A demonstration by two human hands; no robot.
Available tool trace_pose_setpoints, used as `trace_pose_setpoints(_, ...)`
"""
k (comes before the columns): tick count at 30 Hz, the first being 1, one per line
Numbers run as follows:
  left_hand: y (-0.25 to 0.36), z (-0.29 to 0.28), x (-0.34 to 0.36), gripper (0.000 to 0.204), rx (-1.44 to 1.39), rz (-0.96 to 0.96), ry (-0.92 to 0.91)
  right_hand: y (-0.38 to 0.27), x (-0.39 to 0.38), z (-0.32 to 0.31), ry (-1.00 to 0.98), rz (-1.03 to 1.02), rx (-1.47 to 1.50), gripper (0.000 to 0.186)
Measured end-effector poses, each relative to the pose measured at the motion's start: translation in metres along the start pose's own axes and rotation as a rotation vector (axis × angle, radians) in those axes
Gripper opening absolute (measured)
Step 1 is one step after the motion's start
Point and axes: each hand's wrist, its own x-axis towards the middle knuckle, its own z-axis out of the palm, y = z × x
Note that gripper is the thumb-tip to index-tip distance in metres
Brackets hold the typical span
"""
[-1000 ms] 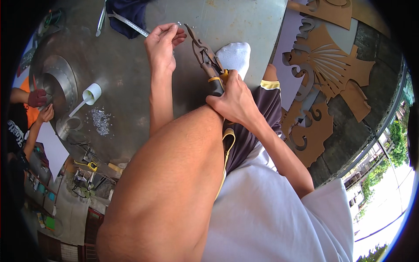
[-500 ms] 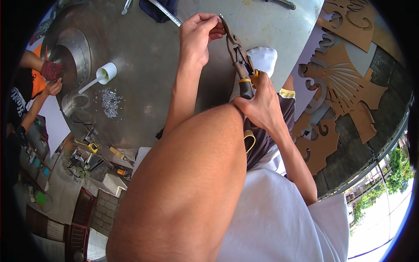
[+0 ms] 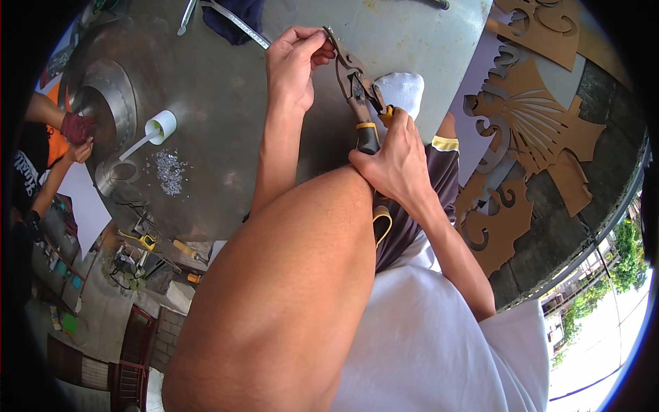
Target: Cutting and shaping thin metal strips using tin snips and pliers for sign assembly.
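No screens or signs are seen. No printed label can be made out on anything in view.

A few small box-like items point(image 3: 65, 278), teal, green and orange, are seen on the floor at the far left, beyond the left edge of the metal sheet; whether they are packages cannot be told at this size. A flat white sheet point(image 3: 82, 206) is seen just beside that same edge, its face blank as far as can be told.

A white cylindrical cup or roll point(image 3: 163, 126) is noted on the metal sheet near its left edge, unmarked.
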Motion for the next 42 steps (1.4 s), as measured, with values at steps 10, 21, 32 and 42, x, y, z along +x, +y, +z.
trace_pose_setpoints(10,0.001,0.006,0.001,0.003,-0.014,-0.015,0.012,0.002,0.000,-0.001,-0.025,0.071,0.073,0.068)
trace_pose_setpoints(21,-0.017,0.004,0.012,0.002,0.073,-0.026,0.089,0.006,0.014,0.001,-0.150,0.159,0.054,0.060)
trace_pose_setpoints(32,-0.032,0.020,0.011,0.003,0.107,0.014,0.227,0.005,0.014,-0.002,-0.152,0.198,0.027,0.058)
trace_pose_setpoints(42,-0.013,0.000,0.011,0.004,0.082,-0.128,0.077,0.010,0.005,0.004,-0.081,0.133,0.089,0.065)
